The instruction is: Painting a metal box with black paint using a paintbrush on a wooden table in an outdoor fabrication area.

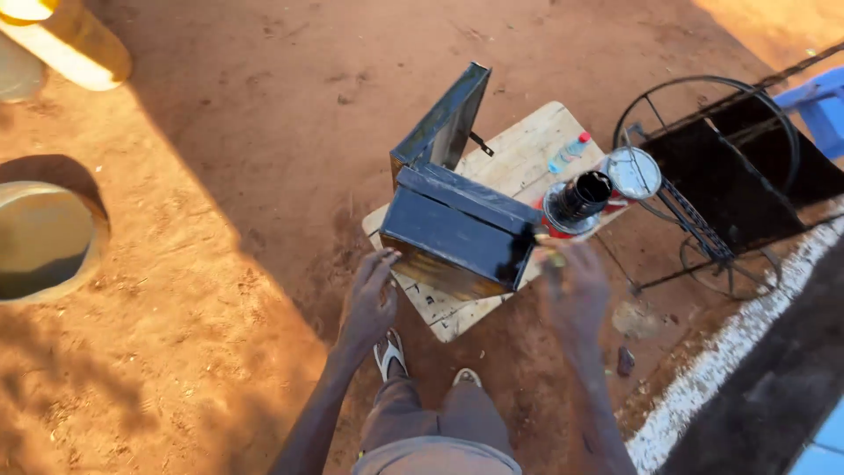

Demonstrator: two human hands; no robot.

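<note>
**Black metal box being handled on wooden board**

Head view: left hand (374,295) is being held open, fingertips touching the near left corner of the black metal box (457,230). Right hand (576,286) is blurred at the right corner; grip cannot be told. Box is glossy, lid (447,119) raised, sitting on a wooden board (527,158) over red dirt ground (220,220).

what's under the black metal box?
The black metal box sits on a pale wooden board lying on the red dirt ground. The board part directly beneath the box is covered. The left hand touches the box's near corner.
</note>
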